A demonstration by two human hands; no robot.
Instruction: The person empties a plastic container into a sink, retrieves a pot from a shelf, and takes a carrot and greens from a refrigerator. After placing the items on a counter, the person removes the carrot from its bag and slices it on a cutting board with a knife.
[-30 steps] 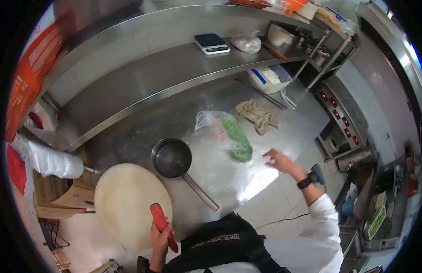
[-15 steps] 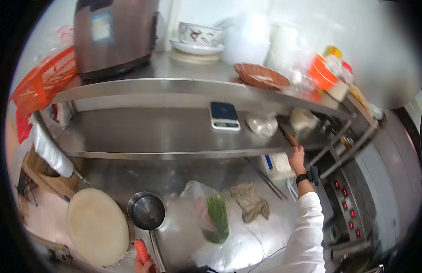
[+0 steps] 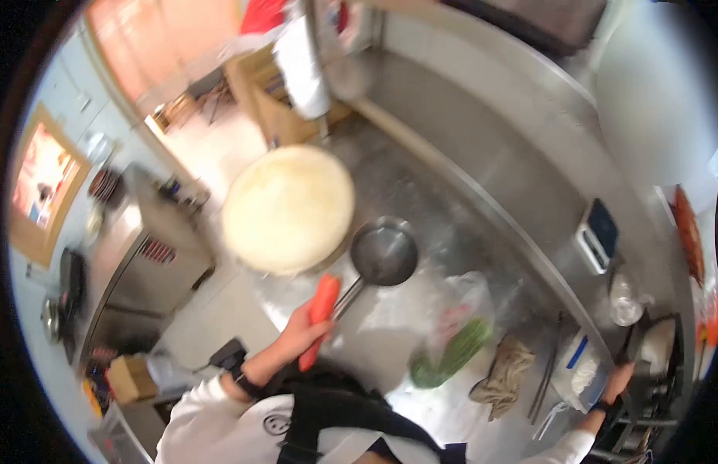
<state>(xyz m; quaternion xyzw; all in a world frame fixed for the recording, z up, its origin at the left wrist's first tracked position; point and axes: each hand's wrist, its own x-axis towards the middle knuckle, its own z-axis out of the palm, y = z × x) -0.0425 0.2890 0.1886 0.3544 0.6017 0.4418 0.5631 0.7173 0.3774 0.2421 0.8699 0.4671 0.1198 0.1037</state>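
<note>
An orange-red carrot (image 3: 324,301) is gripped in my left hand (image 3: 299,334), beside the handle of a dark metal saucepan (image 3: 384,250). The round pale board (image 3: 288,209) lies just beyond the carrot. My right hand (image 3: 619,380) is at the edge of the lower shelf at the far right, its fingers closed round something too blurred to make out. Close to that hand are a white container with a blue strip (image 3: 579,362) and a clear bag (image 3: 626,303). Green vegetables in a plastic bag (image 3: 459,352) lie between my two hands.
A crumpled brown cloth (image 3: 504,377) and long dark sticks (image 3: 545,379) lie on the metal table (image 3: 382,332). The lower shelf (image 3: 483,139) holds a scale (image 3: 599,236). A metal cabinet (image 3: 154,271) and a cardboard box (image 3: 131,379) stand at the left.
The view has swung left and tilted, bringing the cabinet and doorway into sight. My left hand with the carrot shows more fully; my right hand remains near the lower shelf's edge.
</note>
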